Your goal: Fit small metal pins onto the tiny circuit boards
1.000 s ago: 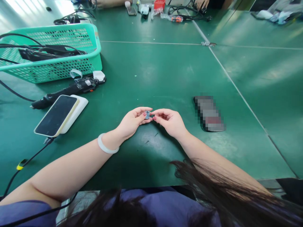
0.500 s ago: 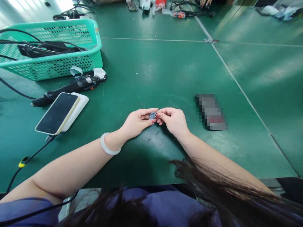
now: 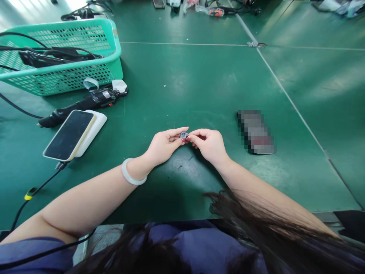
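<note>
Between my two hands, over the green table, is a small grey-blue part [image 3: 184, 134] with fine detail on its face; its exact kind is too small to tell. My left hand [image 3: 164, 145] pinches it from the left, thumb below and fingers behind. The fingertips of my right hand [image 3: 209, 145] are pressed together at its right edge. Whether a second tiny piece is between those right fingertips is hidden. A pale bangle [image 3: 131, 174] circles my left wrist.
At left stand a green plastic basket [image 3: 116, 51] with black cables, a black power screwdriver [image 3: 97, 99], and a phone [image 3: 70, 135] on a white block [image 3: 95, 125], with a cable attached. A blurred dark object [image 3: 256, 133] lies right. Cables [image 3: 234, 10] and small items line the far side.
The small part has turned a little in my fingers and shows a different outline. Both hands stay close together; the whole view has shifted slightly.
</note>
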{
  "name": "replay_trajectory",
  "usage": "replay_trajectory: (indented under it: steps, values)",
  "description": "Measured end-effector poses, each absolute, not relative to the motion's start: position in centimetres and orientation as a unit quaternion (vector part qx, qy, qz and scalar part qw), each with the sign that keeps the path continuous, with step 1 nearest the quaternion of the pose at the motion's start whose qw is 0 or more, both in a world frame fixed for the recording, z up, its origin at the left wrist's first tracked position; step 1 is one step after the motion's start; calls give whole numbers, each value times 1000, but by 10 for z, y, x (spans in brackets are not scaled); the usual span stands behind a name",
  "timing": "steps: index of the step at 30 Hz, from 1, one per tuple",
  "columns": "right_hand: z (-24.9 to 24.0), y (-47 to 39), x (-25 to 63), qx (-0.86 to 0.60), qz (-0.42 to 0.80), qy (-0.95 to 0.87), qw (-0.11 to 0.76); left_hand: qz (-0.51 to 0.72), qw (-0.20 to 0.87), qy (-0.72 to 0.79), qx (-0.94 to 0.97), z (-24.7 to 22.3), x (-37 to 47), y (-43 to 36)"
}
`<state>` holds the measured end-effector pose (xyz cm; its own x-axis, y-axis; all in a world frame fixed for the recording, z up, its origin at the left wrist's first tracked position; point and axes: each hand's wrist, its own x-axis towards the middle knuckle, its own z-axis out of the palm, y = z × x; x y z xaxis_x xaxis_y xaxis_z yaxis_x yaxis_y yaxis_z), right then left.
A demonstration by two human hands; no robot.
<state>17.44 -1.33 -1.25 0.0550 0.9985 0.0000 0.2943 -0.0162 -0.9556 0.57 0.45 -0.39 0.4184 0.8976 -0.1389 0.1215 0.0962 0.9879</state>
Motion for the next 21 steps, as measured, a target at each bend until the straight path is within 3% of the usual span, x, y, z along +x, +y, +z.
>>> replay_trajectory:
  steps: [21]
  values:
    - [-10, -18, 175, -568, 232, -641, 461, 330, 617, 429, 571, -3, 6, 4]
